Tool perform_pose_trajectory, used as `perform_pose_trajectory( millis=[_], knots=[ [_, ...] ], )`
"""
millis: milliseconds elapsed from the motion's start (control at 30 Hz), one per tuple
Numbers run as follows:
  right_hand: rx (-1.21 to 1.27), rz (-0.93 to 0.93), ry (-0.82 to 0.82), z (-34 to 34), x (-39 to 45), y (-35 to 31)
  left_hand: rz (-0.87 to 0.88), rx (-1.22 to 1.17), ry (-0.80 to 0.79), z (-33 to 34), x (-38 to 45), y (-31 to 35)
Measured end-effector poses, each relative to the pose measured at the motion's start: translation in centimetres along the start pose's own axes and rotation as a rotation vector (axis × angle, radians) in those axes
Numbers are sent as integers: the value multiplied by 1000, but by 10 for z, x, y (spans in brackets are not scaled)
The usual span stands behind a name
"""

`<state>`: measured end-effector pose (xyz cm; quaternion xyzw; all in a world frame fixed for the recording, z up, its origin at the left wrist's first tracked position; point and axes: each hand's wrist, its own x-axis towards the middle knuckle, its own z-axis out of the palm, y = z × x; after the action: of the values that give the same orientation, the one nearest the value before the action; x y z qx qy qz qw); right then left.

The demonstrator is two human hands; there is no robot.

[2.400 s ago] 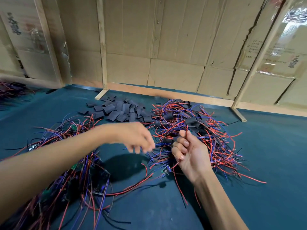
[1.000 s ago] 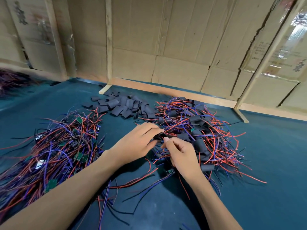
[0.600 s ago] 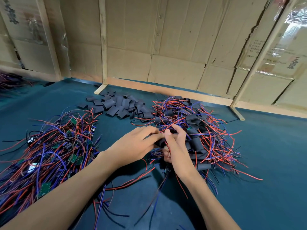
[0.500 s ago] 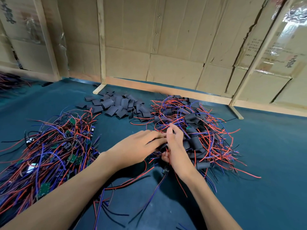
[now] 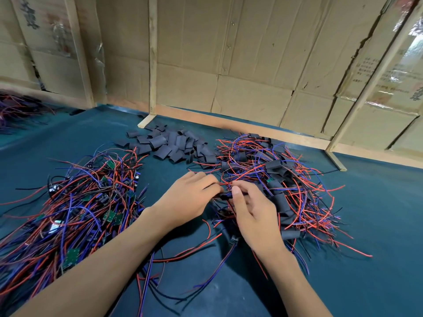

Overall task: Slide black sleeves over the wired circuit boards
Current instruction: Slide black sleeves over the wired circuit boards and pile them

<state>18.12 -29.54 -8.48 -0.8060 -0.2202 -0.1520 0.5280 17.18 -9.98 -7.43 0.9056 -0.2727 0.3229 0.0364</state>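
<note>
1. A black sleeve (image 5: 223,197) sits between the two hands near the middle of the table, at the near left edge of the right-hand wire pile; it is small and mostly covered by fingers, so whether a board is inside it cannot be told.
2. The left hand (image 5: 187,200) pinches the sleeve's left end with curled fingertips, palm down.
3. The right hand (image 5: 254,216) grips the sleeve's right end, thumb (image 5: 237,193) on top and fingers curled under, with red and blue wires running beneath the palm.
4. Thin red, blue and black leads (image 5: 196,245) trail from under the hands toward the near edge, lying on the green table cover (image 5: 377,225).
5. To the right of the hands lies a pile of sleeved boards (image 5: 279,184), black tubes tangled among red and blue wires.
6. To the left lies a pile of bare wired circuit boards (image 5: 73,213), with small green boards showing among the wires.
7. Farther away, between the two piles, is a heap of loose black sleeves (image 5: 169,145).
8. Cardboard panels (image 5: 229,53) on wooden posts stand along the far side of the table.
9. At the far left edge, another bunch of wires (image 5: 16,108) is partly in view.
</note>
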Motion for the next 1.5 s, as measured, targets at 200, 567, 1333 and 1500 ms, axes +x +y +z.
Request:
perform_pose_trajectory(
  millis=[200,567,1333,1500],
  knots=[
    [-190,-126,50,-15,1,-7,-128,48,31,-1,2,-2],
    [-590,34,-114,-15,1,-2,-512,-45,161,-6,2,-6],
    [492,438,-108,-17,7,-16,-477,19,220,-7,-1,-12],
    [508,445,-88,-16,7,-16,-420,69,221,-5,-3,-12]
  ],
)
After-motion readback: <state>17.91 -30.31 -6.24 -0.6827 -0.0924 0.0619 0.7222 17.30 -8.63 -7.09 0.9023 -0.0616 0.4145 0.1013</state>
